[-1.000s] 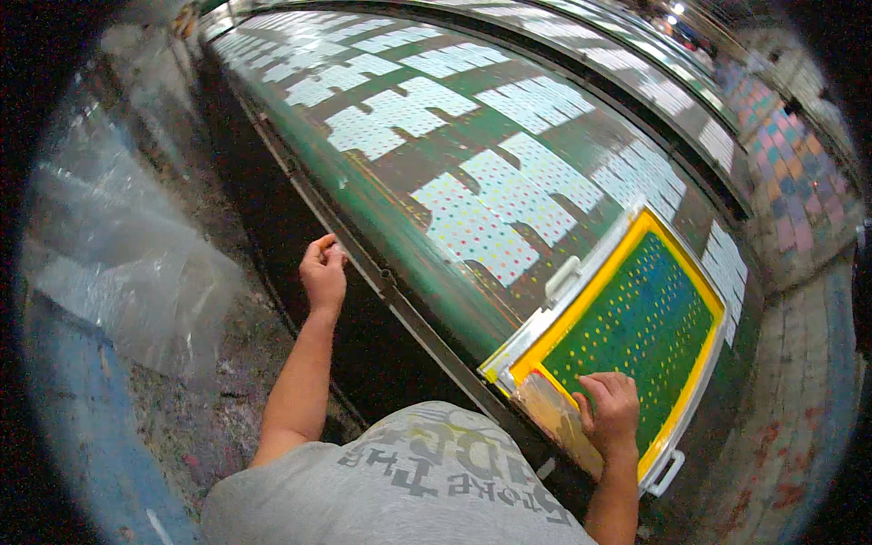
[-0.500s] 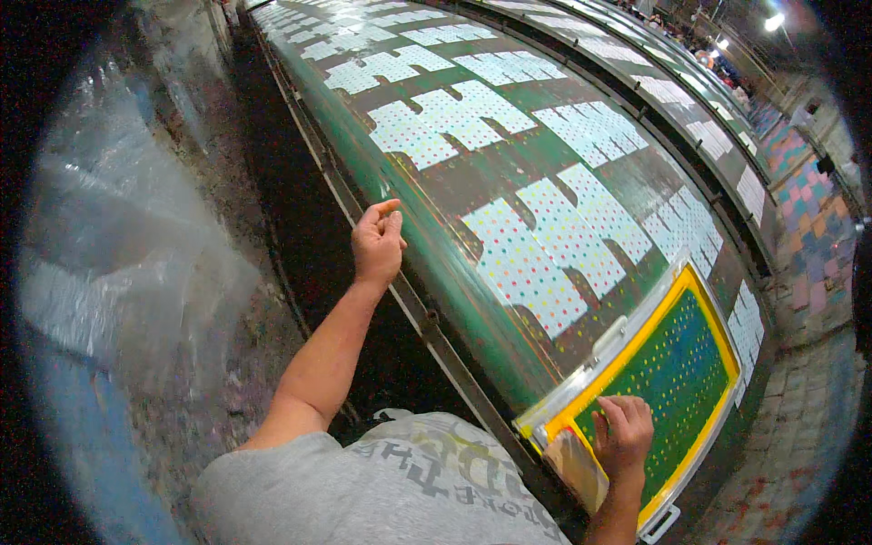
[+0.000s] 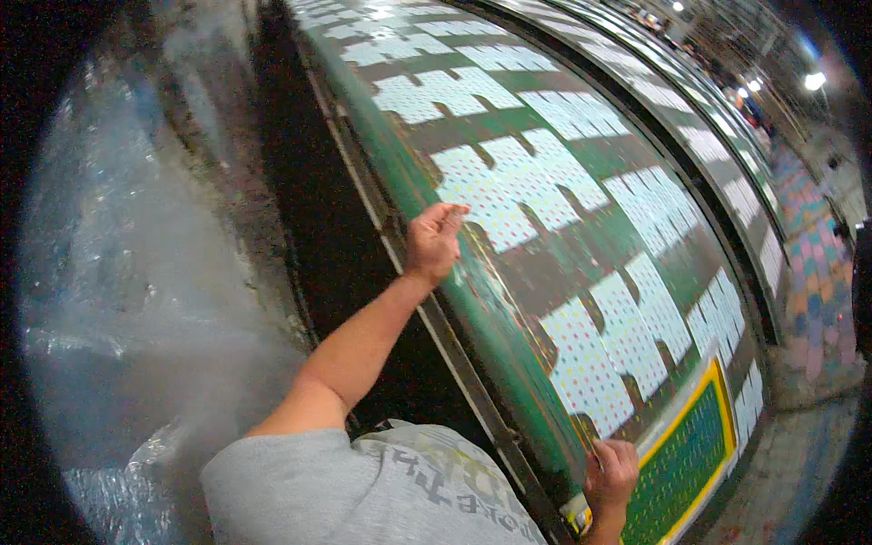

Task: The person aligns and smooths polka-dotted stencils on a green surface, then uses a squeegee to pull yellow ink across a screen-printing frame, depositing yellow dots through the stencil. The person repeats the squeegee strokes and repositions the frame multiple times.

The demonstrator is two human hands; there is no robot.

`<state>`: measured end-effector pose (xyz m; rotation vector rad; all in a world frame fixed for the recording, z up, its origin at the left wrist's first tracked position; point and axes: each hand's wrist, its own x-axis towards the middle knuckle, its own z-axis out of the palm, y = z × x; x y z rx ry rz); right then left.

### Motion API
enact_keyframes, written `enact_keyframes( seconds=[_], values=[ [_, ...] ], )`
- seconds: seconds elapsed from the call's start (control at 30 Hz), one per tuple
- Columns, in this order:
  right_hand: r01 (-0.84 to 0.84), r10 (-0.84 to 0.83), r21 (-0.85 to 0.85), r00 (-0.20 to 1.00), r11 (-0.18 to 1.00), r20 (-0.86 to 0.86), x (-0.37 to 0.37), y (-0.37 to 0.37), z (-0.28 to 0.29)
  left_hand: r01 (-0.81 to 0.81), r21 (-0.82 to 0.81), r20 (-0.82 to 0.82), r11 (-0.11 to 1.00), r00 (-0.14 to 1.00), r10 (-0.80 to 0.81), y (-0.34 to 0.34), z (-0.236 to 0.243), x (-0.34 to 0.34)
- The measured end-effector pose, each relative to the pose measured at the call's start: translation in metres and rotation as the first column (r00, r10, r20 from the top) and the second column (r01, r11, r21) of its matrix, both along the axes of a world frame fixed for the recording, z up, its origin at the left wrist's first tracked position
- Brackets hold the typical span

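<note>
My left hand (image 3: 434,243) is raised over the near left edge of a long green printing table (image 3: 490,313), its fingers curled in and thumb pressed to the forefinger. Whatever it may pinch is too small to make out. Lower right, my right hand (image 3: 610,477) is curled too, beside a screen printing frame (image 3: 722,400) with yellow borders and a green dotted mesh; the inside of its grip is hidden. Pale fabric pieces (image 3: 586,363) with coloured dots and curved cut-outs lie flat on the table, the closest ones just beyond my right hand.
More dotted pieces (image 3: 509,186) run in rows up the table. A dark rail (image 3: 718,195) separates it from another table at right. Clear plastic sheeting (image 3: 154,272) covers the left side, past a dark gap. Coloured paving (image 3: 813,272) lies far right.
The view has shifted, and the table's pieces and the frame sit lower and further right. My right hand has moved from over the frame's mesh to its left edge. My left hand's fingers are closer together.
</note>
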<state>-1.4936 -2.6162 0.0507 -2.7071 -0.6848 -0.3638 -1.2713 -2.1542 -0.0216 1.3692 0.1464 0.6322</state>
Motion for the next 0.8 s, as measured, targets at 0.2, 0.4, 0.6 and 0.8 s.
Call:
enact_keyframes(
  seconds=[0.2, 0.4, 0.6, 0.8],
  values=[
    [-0.127, 0.12, -0.097, 0.99, 0.987, -0.068, 0.048, 0.004, -0.015, -0.075, 0.048, 0.035, 0.996, 0.997, 0.073, 0.028, 0.003, -0.003],
    [-0.385, 0.38, 0.04, 0.92, 0.922, 0.092, 0.115, 0.049, -0.041, -0.174, 0.339, 0.01, 0.924, 0.983, 0.182, 0.037, 0.063, -0.055],
    [-0.659, 0.672, 0.228, 0.74, 0.717, 0.027, 0.157, 0.144, -0.04, -0.413, 0.494, 0.251, 0.765, 0.91, 0.329, 0.018, 0.114, -0.125],
    [-0.809, 0.929, 0.464, 0.355, 0.361, -0.104, 0.135, 0.304, -0.053, -0.453, 0.572, 0.397, 0.684, 0.882, 0.253, -0.02, 0.151, -0.185]
  ],
)
